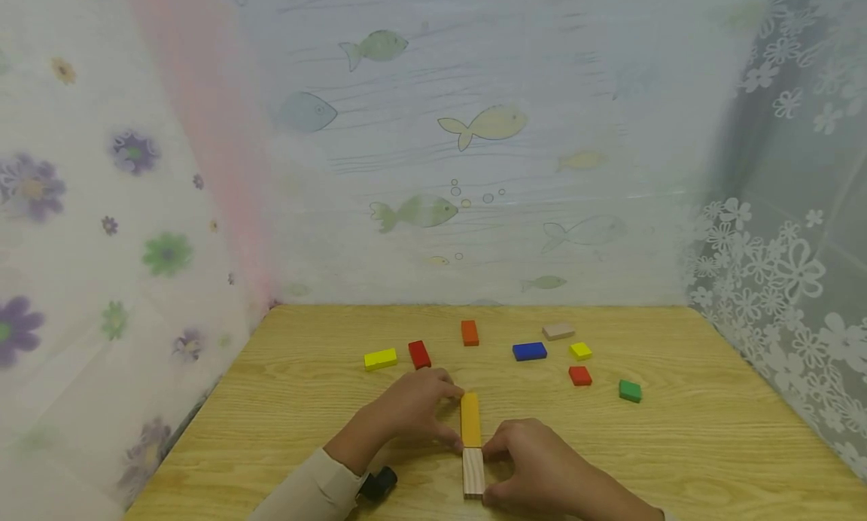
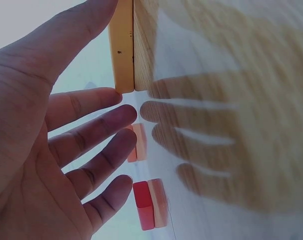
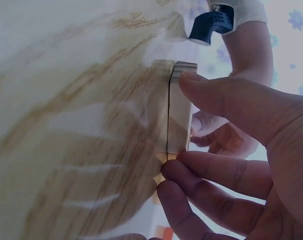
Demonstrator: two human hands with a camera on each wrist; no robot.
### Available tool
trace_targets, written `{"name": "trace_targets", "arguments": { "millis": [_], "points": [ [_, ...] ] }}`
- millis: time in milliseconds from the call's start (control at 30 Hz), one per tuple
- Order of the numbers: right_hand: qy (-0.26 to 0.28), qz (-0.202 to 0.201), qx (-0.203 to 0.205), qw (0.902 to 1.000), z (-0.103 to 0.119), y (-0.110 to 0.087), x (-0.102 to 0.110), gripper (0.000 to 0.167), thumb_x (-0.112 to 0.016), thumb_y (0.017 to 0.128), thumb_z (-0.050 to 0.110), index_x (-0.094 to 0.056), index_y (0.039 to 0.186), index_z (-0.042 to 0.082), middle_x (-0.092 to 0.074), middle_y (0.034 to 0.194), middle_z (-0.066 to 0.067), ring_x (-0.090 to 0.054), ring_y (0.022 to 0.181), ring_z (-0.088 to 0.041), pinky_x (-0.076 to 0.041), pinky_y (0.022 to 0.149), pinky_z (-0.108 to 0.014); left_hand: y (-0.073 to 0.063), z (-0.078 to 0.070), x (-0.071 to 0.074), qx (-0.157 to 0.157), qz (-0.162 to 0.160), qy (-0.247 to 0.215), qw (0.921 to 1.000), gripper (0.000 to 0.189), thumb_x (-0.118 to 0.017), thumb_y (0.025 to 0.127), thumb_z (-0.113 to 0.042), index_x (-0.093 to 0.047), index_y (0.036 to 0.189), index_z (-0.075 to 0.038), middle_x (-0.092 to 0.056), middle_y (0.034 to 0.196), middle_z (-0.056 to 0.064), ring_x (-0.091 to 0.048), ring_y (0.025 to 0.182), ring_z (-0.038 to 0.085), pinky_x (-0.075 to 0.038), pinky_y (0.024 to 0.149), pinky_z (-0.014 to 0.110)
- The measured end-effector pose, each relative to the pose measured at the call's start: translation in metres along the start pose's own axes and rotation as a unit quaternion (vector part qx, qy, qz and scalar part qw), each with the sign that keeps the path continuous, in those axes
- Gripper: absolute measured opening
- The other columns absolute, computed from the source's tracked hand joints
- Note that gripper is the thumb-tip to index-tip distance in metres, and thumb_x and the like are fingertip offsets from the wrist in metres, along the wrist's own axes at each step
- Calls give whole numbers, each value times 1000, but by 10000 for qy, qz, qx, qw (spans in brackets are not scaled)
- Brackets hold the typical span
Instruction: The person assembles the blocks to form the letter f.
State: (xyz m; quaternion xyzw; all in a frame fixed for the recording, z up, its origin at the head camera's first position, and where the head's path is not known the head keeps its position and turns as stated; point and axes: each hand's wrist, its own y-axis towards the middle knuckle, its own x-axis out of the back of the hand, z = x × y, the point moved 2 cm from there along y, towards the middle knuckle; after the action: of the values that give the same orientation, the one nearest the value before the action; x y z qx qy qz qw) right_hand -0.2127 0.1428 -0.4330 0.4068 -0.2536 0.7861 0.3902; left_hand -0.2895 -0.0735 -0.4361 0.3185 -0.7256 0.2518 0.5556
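Two blocks lie end to end in a line on the wooden table in the head view: an orange-yellow block (image 1: 470,419) and a plain wood block (image 1: 473,473) nearer me. My left hand (image 1: 421,404) holds the orange-yellow block from the left, index fingertip at its far end, thumb near the joint. In the left wrist view, its other fingers spread free below that block (image 2: 122,52). From the right, my right hand (image 1: 538,461) spans the wood block, thumb by the near end and index finger by the joint. The wood block (image 3: 179,117) shows striped end grain in the right wrist view.
Beyond the hands lie a yellow block (image 1: 381,359), a red block (image 1: 419,354), an orange block (image 1: 470,333) and a blue block (image 1: 530,351). Farther right are a plain block (image 1: 558,331), small yellow (image 1: 580,351) and red pieces (image 1: 579,376), and a green piece (image 1: 630,391).
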Motion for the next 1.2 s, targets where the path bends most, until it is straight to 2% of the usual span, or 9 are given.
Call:
{"name": "trace_targets", "arguments": {
  "millis": [1200],
  "points": [
    [-106, -114, -51, 9999, 4, -2, 1, 44, -91, 71, 50, -81, 104, 22, -71, 97, 20, -63, 93, 1, -55, 85, -31, 0, 0, 0, 0, 66, -123, 9999, 80, -83, 73, -68, -68, 138, -23, -66, 127, -6, -59, 114, 10, -52, 101, 31]
  ]
}}
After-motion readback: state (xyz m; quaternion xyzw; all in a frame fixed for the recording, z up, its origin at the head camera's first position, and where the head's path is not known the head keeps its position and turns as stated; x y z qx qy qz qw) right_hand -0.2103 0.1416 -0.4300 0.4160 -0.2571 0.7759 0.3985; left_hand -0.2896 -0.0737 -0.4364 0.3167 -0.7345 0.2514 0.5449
